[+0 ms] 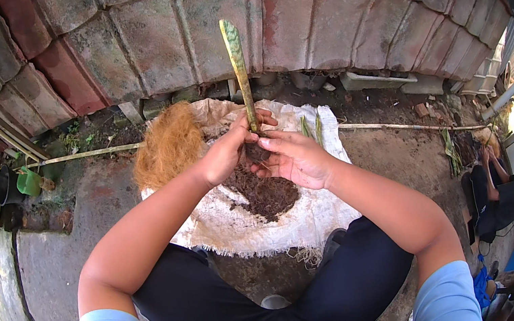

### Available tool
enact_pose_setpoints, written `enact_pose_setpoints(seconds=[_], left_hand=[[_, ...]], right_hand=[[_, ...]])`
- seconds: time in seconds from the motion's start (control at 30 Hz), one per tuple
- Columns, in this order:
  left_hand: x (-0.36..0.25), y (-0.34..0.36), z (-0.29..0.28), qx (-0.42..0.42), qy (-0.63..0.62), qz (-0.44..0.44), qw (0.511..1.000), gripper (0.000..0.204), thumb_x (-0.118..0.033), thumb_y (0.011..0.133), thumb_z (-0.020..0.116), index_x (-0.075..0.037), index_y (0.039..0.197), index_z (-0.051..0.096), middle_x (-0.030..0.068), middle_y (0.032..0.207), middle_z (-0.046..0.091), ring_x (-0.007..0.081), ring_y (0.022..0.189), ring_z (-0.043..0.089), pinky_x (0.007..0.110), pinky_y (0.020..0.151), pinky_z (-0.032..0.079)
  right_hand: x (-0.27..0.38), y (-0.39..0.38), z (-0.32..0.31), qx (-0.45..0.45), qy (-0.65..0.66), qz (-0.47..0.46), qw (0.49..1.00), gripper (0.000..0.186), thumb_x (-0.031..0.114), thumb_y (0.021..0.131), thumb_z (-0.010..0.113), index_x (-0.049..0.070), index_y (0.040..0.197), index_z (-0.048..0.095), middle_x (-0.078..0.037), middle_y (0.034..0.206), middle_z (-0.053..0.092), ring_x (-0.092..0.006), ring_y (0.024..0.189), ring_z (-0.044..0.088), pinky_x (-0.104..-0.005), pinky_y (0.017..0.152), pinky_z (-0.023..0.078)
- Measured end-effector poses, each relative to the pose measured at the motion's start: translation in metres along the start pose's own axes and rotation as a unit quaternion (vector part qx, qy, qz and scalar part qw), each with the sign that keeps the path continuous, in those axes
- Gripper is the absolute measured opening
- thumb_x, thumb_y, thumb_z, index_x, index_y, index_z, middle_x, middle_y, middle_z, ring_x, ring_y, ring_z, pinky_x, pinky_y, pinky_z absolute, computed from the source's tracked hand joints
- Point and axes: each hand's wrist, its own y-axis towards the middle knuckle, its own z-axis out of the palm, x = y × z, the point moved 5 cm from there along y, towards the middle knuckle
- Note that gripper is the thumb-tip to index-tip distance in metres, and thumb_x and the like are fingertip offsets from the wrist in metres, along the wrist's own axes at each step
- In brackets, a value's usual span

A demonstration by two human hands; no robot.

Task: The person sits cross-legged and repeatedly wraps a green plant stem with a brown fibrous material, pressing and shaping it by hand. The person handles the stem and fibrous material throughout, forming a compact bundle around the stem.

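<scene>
A long snake plant leaf (237, 61), green with yellowish edges, stands nearly upright between my hands. My left hand (227, 153) is closed round its lower end. My right hand (298, 159) cups the dark root ball (257, 152) at its base, fingers curled against it; part of the ball is hidden by the fingers. Below my hands a heap of dark soil (271, 194) lies on a spread white woven sack (309, 223). Brown coconut fibre (168, 145) is piled on the sack's far left, and small green leaf pieces (317, 129) rest at its far right.
Weathered roof tiles (216, 26) hang low across the far side. A thin pole (412, 125) crosses the ground behind the sack. A green pot (29, 181) stands at the left. Another person (507, 195) sits at the right beside cut leaves (452, 153).
</scene>
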Motion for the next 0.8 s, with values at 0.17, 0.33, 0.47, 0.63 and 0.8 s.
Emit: enact_pose_setpoints(seconds=[0.17,0.33,0.47,0.63,0.8], left_hand=[[-0.002,0.0,-0.006,0.01,0.23,0.014,0.973,0.06,-0.022,0.098,0.041,-0.001,0.154,0.037,0.0178,0.15,0.045,0.0262,0.142,0.041,0.041,0.121,0.029],[0.005,-0.006,-0.005,0.018,0.087,0.004,0.996,0.052,-0.016,0.102,0.043,0.0,0.151,0.041,0.0148,0.14,0.055,0.0212,0.127,0.053,0.036,0.111,0.041],[-0.001,-0.005,-0.002,0.0,0.05,0.001,0.999,0.049,-0.017,0.104,0.043,0.0,0.15,0.045,0.0121,0.137,0.058,0.0191,0.123,0.056,0.035,0.108,0.044],[-0.012,-0.009,0.002,-0.027,0.011,-0.04,0.999,0.044,-0.019,0.106,0.047,0.0,0.146,0.049,0.0123,0.139,0.058,0.0207,0.128,0.054,0.038,0.111,0.042],[-0.021,-0.01,0.001,-0.057,0.021,0.011,0.998,0.04,-0.022,0.107,0.054,0.001,0.139,0.056,0.0104,0.132,0.062,0.0195,0.123,0.057,0.037,0.107,0.045]], right_hand=[[-0.006,0.004,-0.006,0.008,-0.052,-0.019,0.998,0.035,0.025,0.109,0.049,0.007,0.138,0.048,-0.007,0.12,0.062,-0.0186,0.099,0.065,-0.0328,0.086,0.055],[-0.005,0.002,0.0,-0.062,-0.234,-0.082,0.967,0.032,0.025,0.11,0.043,0.008,0.137,0.047,-0.002,0.117,0.059,-0.0118,0.101,0.059,-0.0305,0.077,0.055],[-0.002,0.002,-0.001,-0.026,-0.217,-0.084,0.972,0.029,0.022,0.109,0.044,0.009,0.135,0.047,-0.001,0.114,0.057,-0.0099,0.099,0.058,-0.0289,0.074,0.054],[-0.001,0.001,0.009,-0.07,-0.191,-0.078,0.976,0.032,0.017,0.108,0.044,0.009,0.139,0.043,-0.005,0.099,0.055,-0.01,0.073,0.045,-0.0259,0.059,0.038],[-0.004,0.002,0.008,-0.032,-0.154,-0.066,0.985,0.029,0.017,0.106,0.049,0.008,0.134,0.046,-0.005,0.098,0.056,-0.0094,0.073,0.047,-0.0257,0.059,0.039]])
